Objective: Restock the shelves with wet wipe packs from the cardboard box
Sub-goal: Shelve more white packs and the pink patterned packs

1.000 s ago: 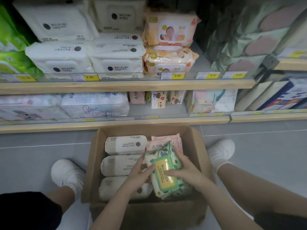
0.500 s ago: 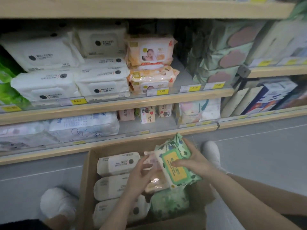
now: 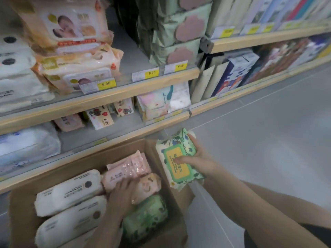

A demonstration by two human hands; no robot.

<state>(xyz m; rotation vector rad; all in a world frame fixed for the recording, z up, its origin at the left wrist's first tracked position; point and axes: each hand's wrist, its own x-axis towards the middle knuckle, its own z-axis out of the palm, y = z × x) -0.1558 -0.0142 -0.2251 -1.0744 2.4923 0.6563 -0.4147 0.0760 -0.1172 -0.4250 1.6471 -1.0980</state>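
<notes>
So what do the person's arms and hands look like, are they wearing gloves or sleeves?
No gloves and no sleeves in view: both forearms are bare down to the left hand and the right hand. No watch or bracelet shows. Something small glints by the left hand's fingers, too blurred to identify.

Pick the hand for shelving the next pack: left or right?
Right. The right hand already grips the green pack, lifted clear of the box toward the shelf. The left hand is down in the box on a pink pack.
</notes>
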